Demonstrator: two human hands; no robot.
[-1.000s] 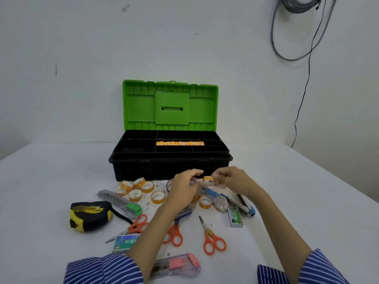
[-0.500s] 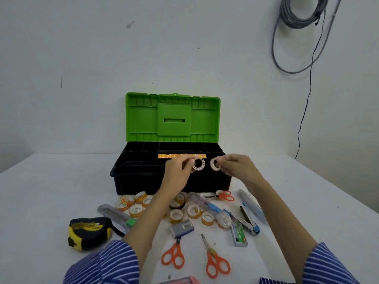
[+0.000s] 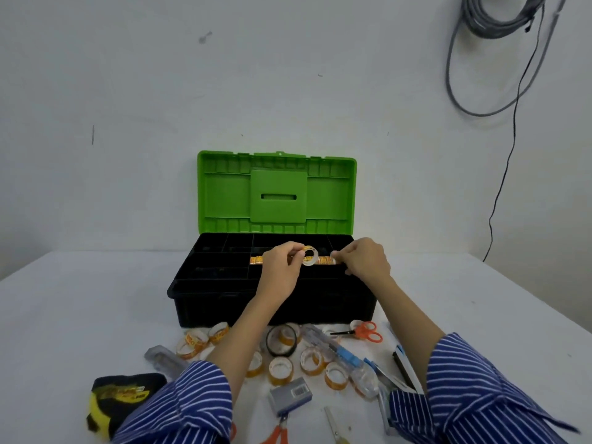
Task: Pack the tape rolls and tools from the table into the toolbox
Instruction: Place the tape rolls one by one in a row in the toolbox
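Note:
The black toolbox (image 3: 224,302) stands open on the white table, its green lid (image 3: 277,193) upright. A row of orange tape rolls (image 3: 323,260) lies in a middle compartment. My left hand (image 3: 280,270) pinches a clear tape roll (image 3: 310,256) just above that row. My right hand (image 3: 363,261) has its fingers curled at the row's right end and seems to pinch a second small roll, mostly hidden. Several loose tape rolls (image 3: 279,370) and a black roll (image 3: 281,341) lie in front of the box.
In front of the box lie small orange scissors (image 3: 363,331), a blue cutter (image 3: 344,351), a grey staple box (image 3: 290,395), a grey knife (image 3: 161,357), a yellow-black tape measure (image 3: 118,398) and more scissors (image 3: 277,435). A cable (image 3: 499,193) hangs on the right wall.
Both hands rose from the pile on the table, each with a tape roll, and moved forward over the toolbox to the row of rolls. The view tilted up.

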